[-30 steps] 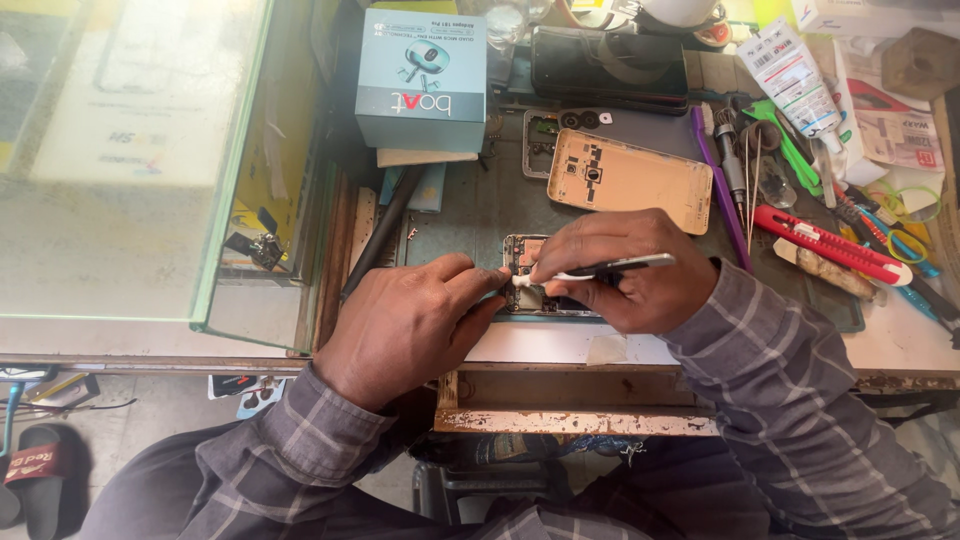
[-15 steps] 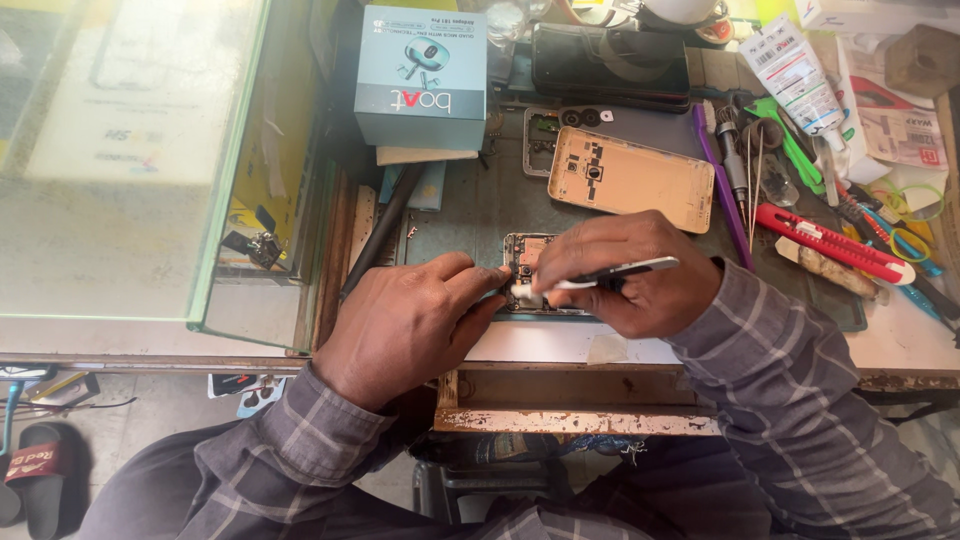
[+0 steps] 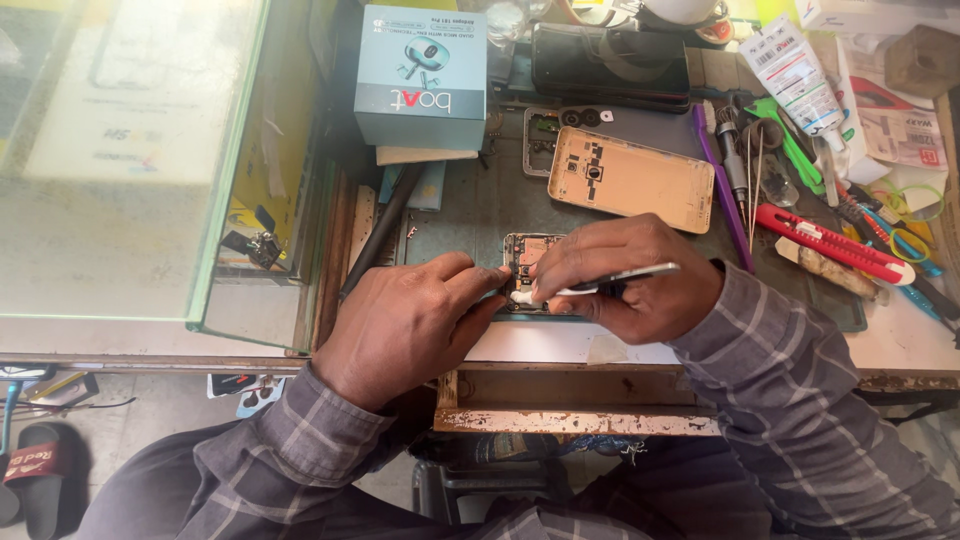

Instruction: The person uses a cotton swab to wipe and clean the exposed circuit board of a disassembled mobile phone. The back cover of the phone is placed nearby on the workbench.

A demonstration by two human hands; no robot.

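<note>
**Trainee:** What lies nearest the camera?

**Technician:** The person's plaid sleeves, then the worn front edge of the tabletop (image 3: pixel 560 420). Just beyond it, the left hand (image 3: pixel 405 320) and right hand (image 3: pixel 630 285) meet over a small opened phone board (image 3: pixel 528 258) lying on a dark work mat (image 3: pixel 470 215).

**Trainee:** State of the left hand's fingers?

**Technician:** They are drawn together, the tips pressed against the near left edge of the phone board. Whether they pinch a part of it cannot be told; the contact point is hidden.

**Trainee:** And the right hand?

**Technician:** Its fingers are clamped on a slim metal tool (image 3: pixel 625 278). The tool lies nearly level, its tip aimed left at a small white piece (image 3: pixel 522 296) on the board's near edge, just beside the left fingertips.

**Trainee:** What sits behind the board?

**Technician:** A gold phone back cover (image 3: pixel 630 180), inner face up, on the mat. To the right, well apart from the hands: a purple pry stick (image 3: pixel 722 190), a red utility knife (image 3: pixel 830 242) and a green tool (image 3: pixel 790 150), all lying flat.

**Trainee:** Farther back?

**Technician:** A pale blue carton (image 3: pixel 420 75) stands at the mat's far left corner, a black phone (image 3: pixel 615 62) beside it. A white tube (image 3: pixel 790 70) lies at far right. A glass display case (image 3: pixel 120 160) borders the tabletop on the left.
</note>
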